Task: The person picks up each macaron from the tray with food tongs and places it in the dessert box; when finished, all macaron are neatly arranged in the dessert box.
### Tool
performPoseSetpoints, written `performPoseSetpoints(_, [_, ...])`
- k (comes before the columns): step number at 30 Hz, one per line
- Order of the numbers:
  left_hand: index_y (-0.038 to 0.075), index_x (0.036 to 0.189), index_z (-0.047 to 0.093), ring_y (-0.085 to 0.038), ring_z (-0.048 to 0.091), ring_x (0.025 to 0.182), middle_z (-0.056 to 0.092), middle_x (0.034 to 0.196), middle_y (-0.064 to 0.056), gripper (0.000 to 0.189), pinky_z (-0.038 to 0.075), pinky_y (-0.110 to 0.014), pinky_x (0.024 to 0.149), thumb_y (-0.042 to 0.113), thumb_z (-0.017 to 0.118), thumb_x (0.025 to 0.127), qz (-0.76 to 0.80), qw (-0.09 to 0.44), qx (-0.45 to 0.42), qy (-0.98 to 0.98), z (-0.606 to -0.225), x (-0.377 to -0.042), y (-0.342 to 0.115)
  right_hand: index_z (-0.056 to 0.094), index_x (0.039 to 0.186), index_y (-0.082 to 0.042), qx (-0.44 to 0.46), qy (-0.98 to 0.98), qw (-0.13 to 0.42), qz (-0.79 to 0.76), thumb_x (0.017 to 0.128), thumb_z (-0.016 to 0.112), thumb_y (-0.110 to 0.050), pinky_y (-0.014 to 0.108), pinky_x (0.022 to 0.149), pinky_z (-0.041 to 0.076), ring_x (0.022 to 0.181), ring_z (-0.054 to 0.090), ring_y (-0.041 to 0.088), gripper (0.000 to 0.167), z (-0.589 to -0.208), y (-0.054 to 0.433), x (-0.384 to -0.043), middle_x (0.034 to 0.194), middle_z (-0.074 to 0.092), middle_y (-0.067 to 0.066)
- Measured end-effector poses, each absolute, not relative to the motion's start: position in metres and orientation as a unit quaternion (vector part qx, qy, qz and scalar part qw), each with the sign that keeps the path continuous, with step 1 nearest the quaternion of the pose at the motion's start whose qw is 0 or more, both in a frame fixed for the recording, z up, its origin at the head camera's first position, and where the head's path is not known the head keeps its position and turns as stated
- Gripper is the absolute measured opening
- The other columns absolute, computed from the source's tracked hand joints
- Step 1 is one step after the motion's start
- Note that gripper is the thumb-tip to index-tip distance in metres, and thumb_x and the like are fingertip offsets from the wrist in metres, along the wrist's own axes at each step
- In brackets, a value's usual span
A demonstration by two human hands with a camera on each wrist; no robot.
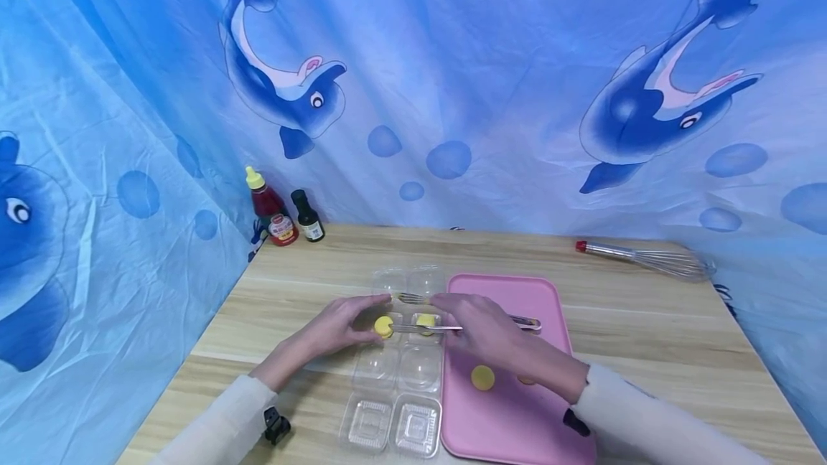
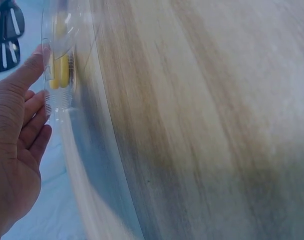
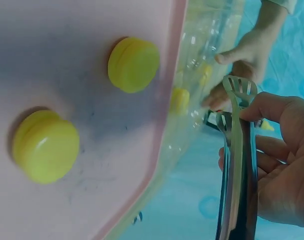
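Right hand: the right hand (image 1: 484, 325) reaches over the pink tray from its right side; its grip holds long, shiny metal tongs (image 3: 237, 165) around their arms.
Tongs: their two arms stand apart, with slotted ends above the containers; one end is just beside the left yellow piece, but I cannot tell if it touches.
Left hand: the left hand (image 1: 345, 321) is at the left side of the containers; its grip is wide, thumb and forefinger well spread, fingertips touching the clear plastic edge.
Clear containers: transparent plastic containers with square compartments (image 1: 420, 370) lie in two columns, left of the tabletop's middle.
Yellow pieces in plastic: one round, two-layered yellow piece (image 1: 384, 326) is in the left compartment of the second row from the far end; another yellow piece (image 1: 426, 319) is in the right compartment beside it.
Pink tray: a rectangular pink tray with rounded corners (image 1: 504, 415) lies along the right side of the containers.
Yellow pieces on tray: two more round yellow pieces (image 3: 46, 147) lie on it, well apart from its far edge.
Tabletop corners: on the light wooden tabletop (image 1: 646, 343), a red bottle with yellow cap (image 1: 273, 214) and a small dark bottle (image 1: 308, 217) stand at the far left corner; a wire whisk with red handle end (image 1: 646, 258) lies near the far right corner.
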State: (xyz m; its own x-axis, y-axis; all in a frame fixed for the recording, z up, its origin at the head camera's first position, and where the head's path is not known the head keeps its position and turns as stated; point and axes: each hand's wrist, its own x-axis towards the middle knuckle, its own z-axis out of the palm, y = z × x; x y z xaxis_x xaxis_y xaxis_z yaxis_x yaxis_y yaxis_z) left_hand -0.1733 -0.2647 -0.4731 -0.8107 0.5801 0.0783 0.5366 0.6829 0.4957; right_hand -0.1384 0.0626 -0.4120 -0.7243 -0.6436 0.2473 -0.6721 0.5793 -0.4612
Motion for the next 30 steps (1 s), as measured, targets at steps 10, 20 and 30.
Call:
performPoseSetpoints(10, [0.010, 0.155, 0.054, -0.026, 0.057, 0.140, 0.060, 0.153, -0.005, 0.079, 0.046, -0.047, 0.118, 0.043, 0.085, 0.090, 0.205, 0.014, 0.337, 0.919, -0.472, -0.172, -0.269, 0.064, 0.145, -0.007, 0.373, -0.888, 0.008, 0.270, 0.082, 0.084, -0.003, 0.050, 0.106, 0.056, 0.128, 0.066, 0.028, 0.065, -0.408, 0.111, -0.114, 0.140, 0.069, 0.005])
performPoseSetpoints(20, [0.005, 0.155, 0.053, -0.030, 0.059, 0.138, 0.058, 0.153, -0.014, 0.081, 0.048, -0.049, 0.115, 0.039, 0.086, 0.089, 0.213, -0.063, 0.412, 0.884, -0.456, -0.152, -0.250, 0.063, 0.147, -0.009, 0.342, -0.890, 0.008, 0.302, 0.085, 0.086, -0.007, 0.034, 0.085, 0.062, 0.112, 0.068, 0.014, 0.066, -0.418, 0.171, -0.092, 0.141, 0.069, 0.005])
performPoseSetpoints(30, [0.009, 0.162, 0.044, -0.027, 0.054, 0.143, 0.050, 0.161, -0.010, 0.093, 0.047, -0.048, 0.117, 0.049, 0.084, 0.087, 0.248, -0.015, 0.452, 0.856, -0.451, -0.115, -0.223, 0.069, 0.141, -0.013, 0.332, -0.899, 0.022, 0.287, 0.079, 0.092, -0.006, 0.028, 0.082, 0.062, 0.109, 0.070, 0.011, 0.067, -0.428, 0.228, -0.080, 0.127, 0.075, -0.002])
